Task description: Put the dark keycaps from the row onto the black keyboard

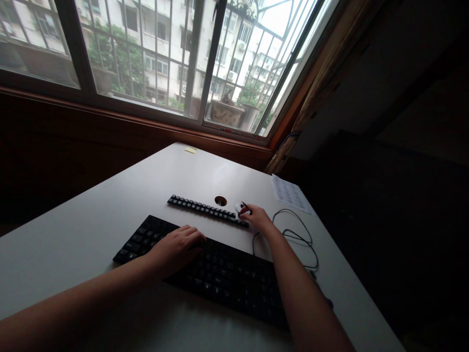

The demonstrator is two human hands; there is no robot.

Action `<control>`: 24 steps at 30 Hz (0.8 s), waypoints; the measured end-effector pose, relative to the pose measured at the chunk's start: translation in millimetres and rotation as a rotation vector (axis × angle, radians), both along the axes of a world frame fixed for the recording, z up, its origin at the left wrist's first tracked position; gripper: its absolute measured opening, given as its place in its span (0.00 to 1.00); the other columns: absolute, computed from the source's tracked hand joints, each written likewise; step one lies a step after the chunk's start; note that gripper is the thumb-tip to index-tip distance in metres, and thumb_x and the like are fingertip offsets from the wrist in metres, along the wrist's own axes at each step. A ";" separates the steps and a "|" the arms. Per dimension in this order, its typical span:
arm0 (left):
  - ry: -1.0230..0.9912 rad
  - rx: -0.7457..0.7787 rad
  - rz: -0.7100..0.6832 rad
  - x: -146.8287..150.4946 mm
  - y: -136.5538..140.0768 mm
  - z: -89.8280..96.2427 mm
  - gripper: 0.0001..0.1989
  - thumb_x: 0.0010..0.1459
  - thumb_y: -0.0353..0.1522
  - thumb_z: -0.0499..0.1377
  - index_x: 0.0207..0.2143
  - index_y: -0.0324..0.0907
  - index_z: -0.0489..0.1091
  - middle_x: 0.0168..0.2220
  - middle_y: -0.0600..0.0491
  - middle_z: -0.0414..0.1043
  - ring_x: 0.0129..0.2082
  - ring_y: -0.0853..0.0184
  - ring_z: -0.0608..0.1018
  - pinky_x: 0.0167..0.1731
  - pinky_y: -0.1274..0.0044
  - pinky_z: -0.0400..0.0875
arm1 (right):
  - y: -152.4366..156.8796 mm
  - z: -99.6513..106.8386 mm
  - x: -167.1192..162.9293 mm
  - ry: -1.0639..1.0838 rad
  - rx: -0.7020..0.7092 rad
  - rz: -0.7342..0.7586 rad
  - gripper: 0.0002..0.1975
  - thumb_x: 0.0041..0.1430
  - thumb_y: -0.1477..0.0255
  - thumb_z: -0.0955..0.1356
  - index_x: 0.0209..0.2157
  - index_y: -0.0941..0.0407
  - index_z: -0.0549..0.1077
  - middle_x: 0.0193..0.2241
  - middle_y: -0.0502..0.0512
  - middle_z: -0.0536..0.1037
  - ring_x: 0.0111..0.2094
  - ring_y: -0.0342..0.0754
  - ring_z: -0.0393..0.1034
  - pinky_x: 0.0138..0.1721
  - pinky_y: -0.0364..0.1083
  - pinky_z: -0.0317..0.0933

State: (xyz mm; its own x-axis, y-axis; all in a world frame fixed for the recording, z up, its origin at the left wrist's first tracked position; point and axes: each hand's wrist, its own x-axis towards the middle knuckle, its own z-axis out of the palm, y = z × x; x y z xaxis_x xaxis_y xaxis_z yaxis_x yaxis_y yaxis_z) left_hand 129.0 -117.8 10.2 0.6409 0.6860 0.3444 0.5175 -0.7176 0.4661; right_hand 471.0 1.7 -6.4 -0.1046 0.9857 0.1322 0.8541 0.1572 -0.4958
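A black keyboard (227, 281) lies at a slant on the white table. My left hand (179, 247) rests across its upper left part, fingers lying over the keys and the thumb lower down. Beyond the keyboard, black keycaps (203, 208) stand in two long rows. At the right end of these rows is my right hand (254, 216), closed in a pinch on a small thin dark tool (246, 207); its exact kind is unclear. Just behind those fingers sits a small white round thing (238, 207), partly hidden.
A round cable hole (220, 201) opens in the table behind the keycaps. Black cable (296, 235) loops on the right, near printed paper sheets (291, 193) at the table edge. A yellow sticky note (190, 150) lies at the far end, below a barred window (154, 54).
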 end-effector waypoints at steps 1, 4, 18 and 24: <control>0.002 0.000 0.000 0.0 -0.1 0.2 0.09 0.60 0.26 0.58 0.44 0.42 0.69 0.42 0.50 0.73 0.44 0.60 0.75 0.45 0.68 0.72 | -0.6 -0.4 0.0 0.004 0.000 0.002 0.08 0.49 0.71 0.72 0.34 0.54 0.79 0.32 0.51 0.79 0.33 0.47 0.72 0.36 0.43 0.62; 0.006 -0.002 -0.009 -0.3 -0.1 -0.3 0.09 0.61 0.27 0.58 0.44 0.42 0.68 0.42 0.50 0.73 0.44 0.60 0.74 0.45 0.68 0.72 | -1.6 -1.1 0.2 0.013 0.000 0.014 0.10 0.48 0.71 0.72 0.36 0.54 0.79 0.33 0.51 0.80 0.33 0.47 0.72 0.37 0.44 0.62; 0.033 0.003 -0.001 -0.5 -0.1 -0.2 0.09 0.61 0.26 0.58 0.44 0.42 0.68 0.43 0.50 0.73 0.44 0.60 0.74 0.46 0.68 0.72 | -5.5 6.2 -4.9 -0.020 -0.021 0.088 0.09 0.53 0.70 0.71 0.37 0.55 0.81 0.36 0.54 0.78 0.38 0.49 0.72 0.41 0.45 0.62; -0.002 0.031 -0.016 -0.9 0.4 -1.9 0.08 0.61 0.27 0.58 0.44 0.43 0.68 0.42 0.50 0.73 0.43 0.61 0.75 0.45 0.69 0.72 | -6.7 7.4 -6.1 -0.017 -0.043 0.103 0.09 0.53 0.70 0.71 0.37 0.55 0.81 0.36 0.54 0.78 0.38 0.49 0.72 0.40 0.44 0.62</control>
State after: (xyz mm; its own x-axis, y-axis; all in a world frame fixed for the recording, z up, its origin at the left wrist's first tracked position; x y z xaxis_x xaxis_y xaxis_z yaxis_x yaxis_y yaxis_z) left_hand 128.0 -117.4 8.3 0.6506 0.6648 0.3671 0.5051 -0.7397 0.4446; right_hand 464.9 -5.0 1.0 -0.2073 0.9744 0.0869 0.8432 0.2230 -0.4892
